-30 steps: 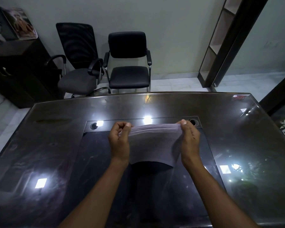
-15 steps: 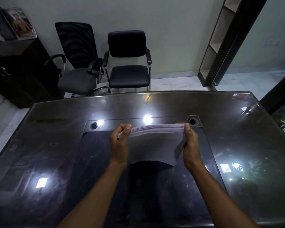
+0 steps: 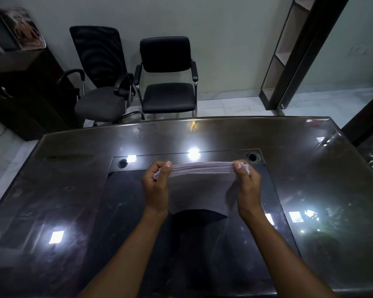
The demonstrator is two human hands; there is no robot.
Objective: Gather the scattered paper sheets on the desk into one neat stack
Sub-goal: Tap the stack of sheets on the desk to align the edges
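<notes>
A thick stack of pale paper sheets [image 3: 200, 188] stands on edge above the middle of the dark glass-topped desk [image 3: 73, 190]. My left hand [image 3: 156, 186] grips its left side with curled fingers. My right hand [image 3: 247, 187] grips the right side, thumb on the near face. The sheets' top edges are nearly level, and the bottom edge bows upward over the desk. No loose sheets show elsewhere on the desk.
Two black chairs [image 3: 168, 78] stand beyond the desk's far edge. A dark cabinet [image 3: 19, 89] is at far left and a tall shelf [image 3: 289, 50] at far right. Two cable holes [image 3: 252, 157] pierce the desk just behind the stack.
The hands shifted slightly and the stack's top edges look a little more even. The grip on both sides is the same.
</notes>
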